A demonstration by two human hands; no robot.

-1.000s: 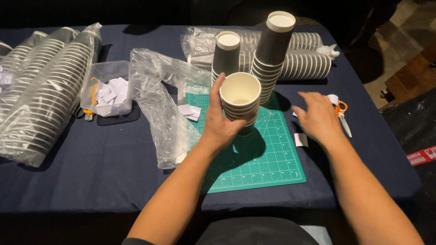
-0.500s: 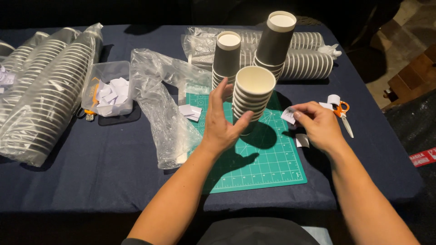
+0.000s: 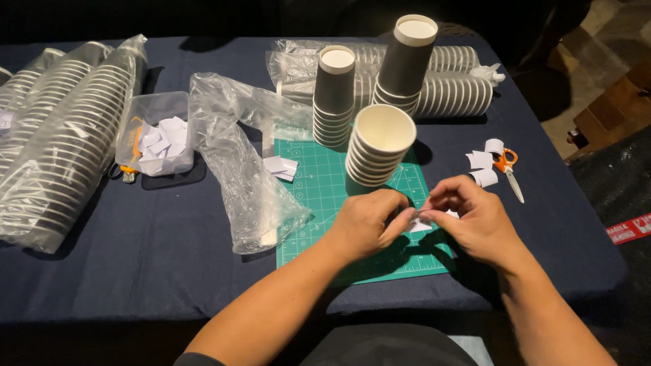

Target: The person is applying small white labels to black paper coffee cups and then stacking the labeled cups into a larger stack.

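The left hand (image 3: 366, 227) has been taken off the cup stack (image 3: 376, 152), which it was steadying half a second ago, and has been brought down to meet the right hand (image 3: 475, 220) over the near part of the green mat (image 3: 319, 203). The stack is now left standing free on the mat, just beyond both hands and touched by neither. A small white paper slip (image 3: 420, 222), picked up by the right hand from the scraps beside the scissors (image 3: 507, 166), is now pinched between the fingertips of both hands; most of it is hidden by the fingers, so its shape cannot be made out. Both grips are closed on the slip, thumbs pressed against forefingers, with the slip lying in the narrow gap where the two hands meet. From this it is judged that work has passed from handling cups to handling the slip, which seems to be peeled or separated, though this cannot be told for certain. A few curled slips (image 3: 483, 163) are left on the dark cloth near the scissors, and others (image 3: 281, 167) lie at the mat's far left corner. Two taller cup stacks (image 3: 400, 68) stand behind, and bagged cups (image 3: 61, 135) lie at the far left.
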